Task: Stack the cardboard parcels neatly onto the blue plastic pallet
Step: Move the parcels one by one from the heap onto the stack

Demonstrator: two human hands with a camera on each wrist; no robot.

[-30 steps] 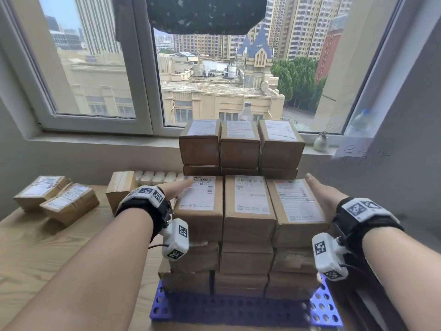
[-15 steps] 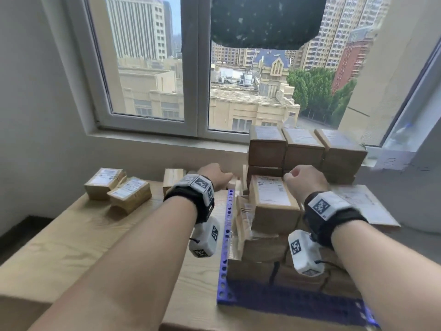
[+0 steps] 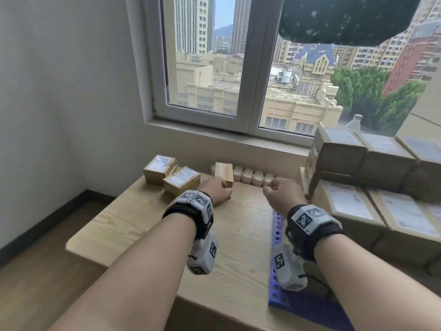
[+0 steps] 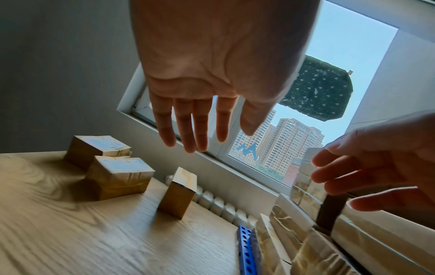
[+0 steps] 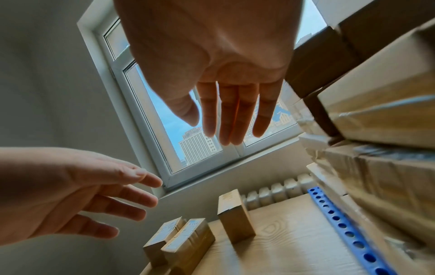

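A tall stack of cardboard parcels (image 3: 358,187) stands on the blue pallet (image 3: 278,235) at the right. Three loose parcels lie on the wooden table (image 3: 143,223) at the back left: two labelled ones (image 3: 160,169) (image 3: 182,181) and a plain one standing on end (image 3: 224,173). My left hand (image 3: 214,191) hovers just in front of the upright parcel (image 4: 179,195), fingers (image 4: 207,130) straight and relaxed, holding nothing. My right hand (image 3: 281,194) hangs beside the stack's left face, its fingers (image 5: 219,121) also loose and empty.
A white radiator (image 3: 255,175) runs behind the table under the window sill (image 3: 214,137). A grey wall (image 3: 59,103) bounds the left side. The table's left edge drops to a wooden floor (image 3: 35,283). A bottle (image 3: 355,120) stands on the sill behind the stack.
Both hands have left the sides of the stack and moved left over the table toward the loose parcels. The head view has swung left with them.
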